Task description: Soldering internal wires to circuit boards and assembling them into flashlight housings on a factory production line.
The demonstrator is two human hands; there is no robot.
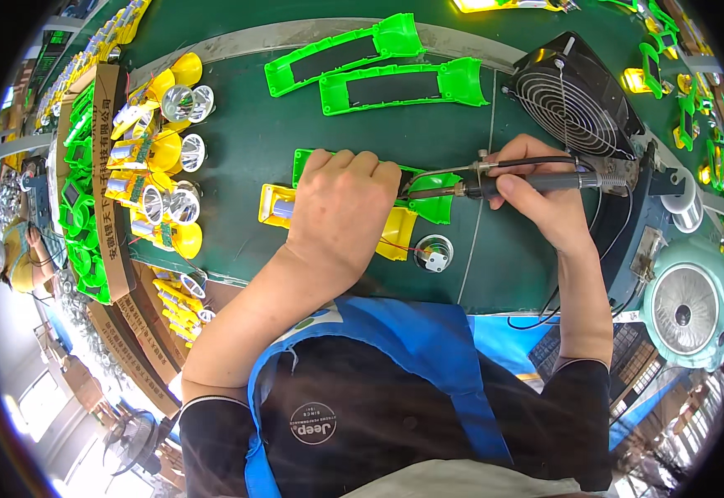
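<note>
My right hand (543,192) grips a soldering iron (515,184) like a pen, with a thin bent feed tube clamped alongside it. The iron's tip points left into a green plastic shell (435,207) lying on the bench. My left hand (338,212) is curled over that shell, its fingers bent down and mostly hidden. Below it lies a yellow shell half (397,233), partly under my left hand; a battery cell (282,208) shows at its left end. A round reflector (436,254) on thin red wire rests beside the yellow shell.
Two green shells with dark panels (378,85) lie farther back. A black fan with a wire grille (563,98) stands back right, and a pale green fan (684,307) sits lower right. At left are yellow shells with reflectors (167,153) and a cardboard box (111,174) of green shells.
</note>
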